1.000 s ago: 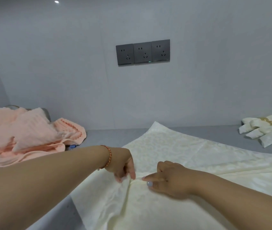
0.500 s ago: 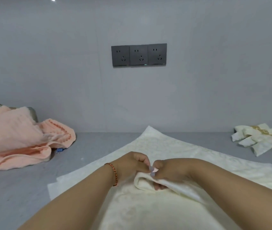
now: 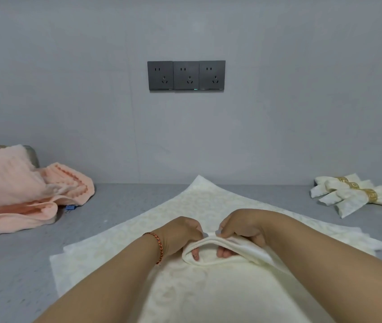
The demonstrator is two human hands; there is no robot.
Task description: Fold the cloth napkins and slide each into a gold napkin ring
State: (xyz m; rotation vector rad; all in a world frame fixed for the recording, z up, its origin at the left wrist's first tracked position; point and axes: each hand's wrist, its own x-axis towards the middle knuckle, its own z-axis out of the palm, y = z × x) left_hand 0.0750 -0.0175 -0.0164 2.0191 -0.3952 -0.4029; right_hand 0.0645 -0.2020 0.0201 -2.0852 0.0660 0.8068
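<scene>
1. grey wall (image 3: 69, 89) rises behind a grey speckled counter (image 3: 10, 264); three dark sockets (image 3: 186, 75) sit in a row on the wall, with a tiny green light at the middle one's lower edge. no writing on them can be read.
2. cream napkin (image 3: 208, 199) lies spread on the counter, one corner pointing at the wall; its near part runs out of view at the bottom.
3. left hand (image 3: 180, 236) and right hand (image 3: 241, 227) meet at the middle, each gripping a raised fold of the napkin, thumbs on top and fingertips curled underneath.
4. bracelet (image 3: 159, 248) circles the left wrist.
5. far right, rolled napkins (image 3: 348, 199) lie in gold rings (image 3: 371, 196), cut off at the edge; ring pattern too small to read.
6. far left, peach towel (image 3: 10, 190) is heaped, hiding most of something grey behind; a small blue tag (image 3: 70, 207) shows, its text illegible.
</scene>
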